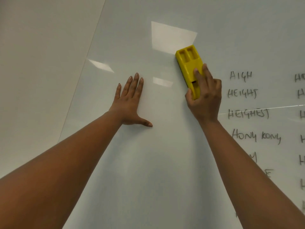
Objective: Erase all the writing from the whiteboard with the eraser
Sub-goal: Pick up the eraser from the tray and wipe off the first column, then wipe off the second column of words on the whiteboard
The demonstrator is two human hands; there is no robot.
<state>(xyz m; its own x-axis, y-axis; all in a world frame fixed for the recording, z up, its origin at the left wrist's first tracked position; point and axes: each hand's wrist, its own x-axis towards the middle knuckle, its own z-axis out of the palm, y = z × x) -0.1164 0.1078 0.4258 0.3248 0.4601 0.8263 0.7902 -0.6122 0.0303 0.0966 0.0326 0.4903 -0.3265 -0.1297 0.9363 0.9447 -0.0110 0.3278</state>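
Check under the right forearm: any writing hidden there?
Yes. The right forearm crosses the column of black words on the whiteboard. Below HONG KONG, only word endings show past it; their beginnings are covered and unreadable.

Your right hand (204,95) grips the lower end of the yellow eraser (189,66), pressing it flat on the whiteboard (148,162), its long body tilted toward 11 o'clock. Your left hand (130,101) lies flat and spread on the bare board, at 9 o'clock from the eraser and well apart. Black writing (247,113) in columns starts just beside your right hand at 3 o'clock: HIGH, HEIGHT, HEIGHEST, HONG KONG.
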